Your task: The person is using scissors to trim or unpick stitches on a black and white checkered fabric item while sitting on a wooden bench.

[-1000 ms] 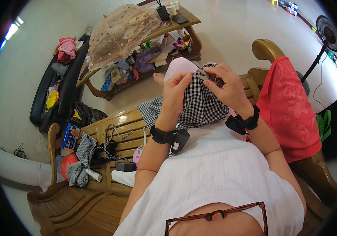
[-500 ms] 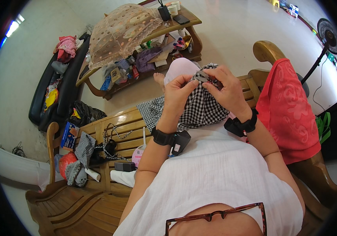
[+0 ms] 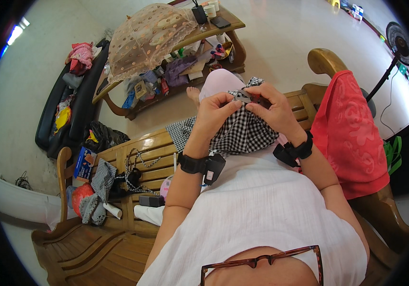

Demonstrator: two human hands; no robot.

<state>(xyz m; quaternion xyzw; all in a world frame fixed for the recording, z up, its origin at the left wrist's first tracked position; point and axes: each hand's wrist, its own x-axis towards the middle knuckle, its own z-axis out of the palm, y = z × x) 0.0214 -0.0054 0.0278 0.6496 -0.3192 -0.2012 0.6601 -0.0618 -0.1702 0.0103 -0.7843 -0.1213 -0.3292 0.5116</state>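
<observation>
A black-and-white checked cloth (image 3: pixel 239 128) lies gathered across my lap. At its upper end, a small grey strip (image 3: pixel 242 97) is stretched between my two hands. My left hand (image 3: pixel 215 113) pinches the strip's left side between thumb and fingertips. Opposite it, my right hand (image 3: pixel 274 108) is closed on the strip and the cloth's edge. The fingertips of both hands are close together, and some of the cloth is bunched behind them. Whether the strip is sewn to the cloth I cannot tell. Each wrist wears a black band with a small box.
I sit on a wooden bench (image 3: pixel 149 143). On its left lie cords, a blue box (image 3: pixel 85 163), a black box (image 3: pixel 151 200) and cloth pieces. A red cloth (image 3: pixel 349 143) drapes the right armrest. Ahead stands a low table (image 3: pixel 233 24) with a lace cover; a fan (image 3: pixel 399 44) stands far right.
My left hand has shifted slightly left and down with its wrist turning. The grey strip has turned from slanted to more level between my fingers.
</observation>
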